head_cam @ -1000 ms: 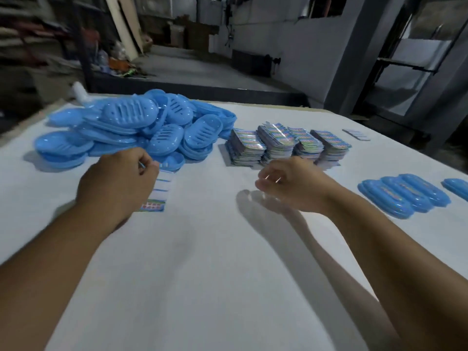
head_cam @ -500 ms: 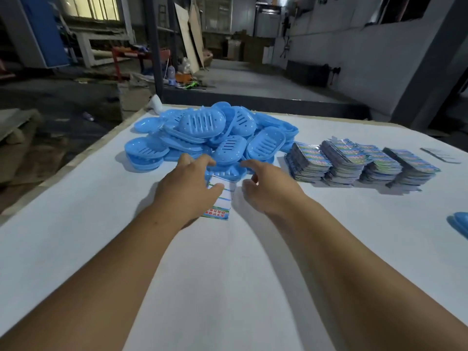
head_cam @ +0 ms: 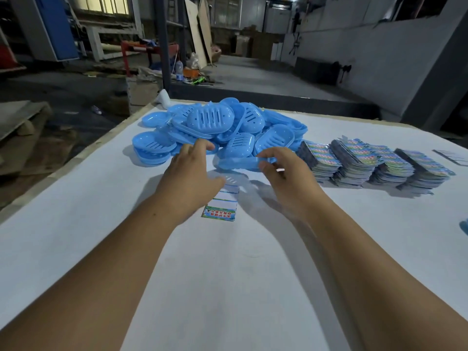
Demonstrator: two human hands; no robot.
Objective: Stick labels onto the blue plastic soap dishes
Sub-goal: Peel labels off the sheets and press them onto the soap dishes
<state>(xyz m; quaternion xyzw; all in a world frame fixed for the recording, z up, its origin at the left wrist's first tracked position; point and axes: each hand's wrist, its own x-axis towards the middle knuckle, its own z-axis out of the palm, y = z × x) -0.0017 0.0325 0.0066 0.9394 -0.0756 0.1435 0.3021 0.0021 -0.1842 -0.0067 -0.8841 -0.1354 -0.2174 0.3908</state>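
I'm watching both hands working at the near edge of the pile of soap dishes (head_cam: 222,127), which is sitting at the far left of the white table (head_cam: 228,287). The right hand (head_cam: 286,178) is closing thumb and fingers on 1 blue dish (head_cam: 240,162) at the front of the heap; the dish is looking edge-on and a bit blurred, so I'm reading it as a light pinch on the rim, not a firm clamp. The left hand (head_cam: 192,178) is hovering with fingers spread and slightly curled, tips near the pile, holding nothing that I can make out.

A label strip (head_cam: 222,203) is lying flat on the table between the 2 wrists, printed end toward me, partly under the left hand's edge. 4 stacks of labels (head_cam: 374,163) are sitting just right of the pile.

My read: we're picking the next dish, labelling not yet started on it. To do this well, I'm suggesting lifting the dish straight out toward me so neighbours aren't dragging along, since the heap looks loose and interlocked. I'm also suggesting the left hand steady the dish while the right goes for a label, and setting it on open table near the strip before pressing anything on. The thin rim will likely flex, so grip across the width.
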